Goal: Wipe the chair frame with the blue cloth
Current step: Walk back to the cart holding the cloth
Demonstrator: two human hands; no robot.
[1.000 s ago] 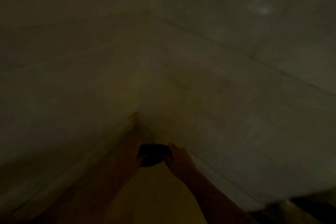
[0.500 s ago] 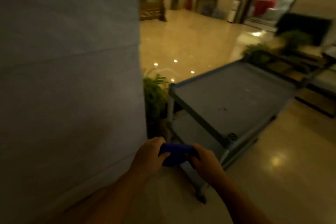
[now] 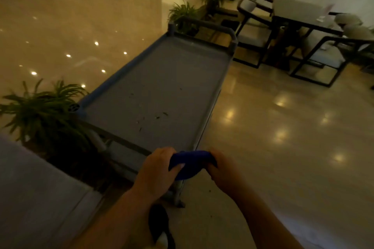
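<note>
I am gripping the bunched blue cloth [image 3: 189,164] between both hands, left hand [image 3: 156,169] and right hand [image 3: 223,172] curled round its ends, while the chair frame [image 3: 315,60] is standing well ahead to my right, wiping not yet begun.
</note>
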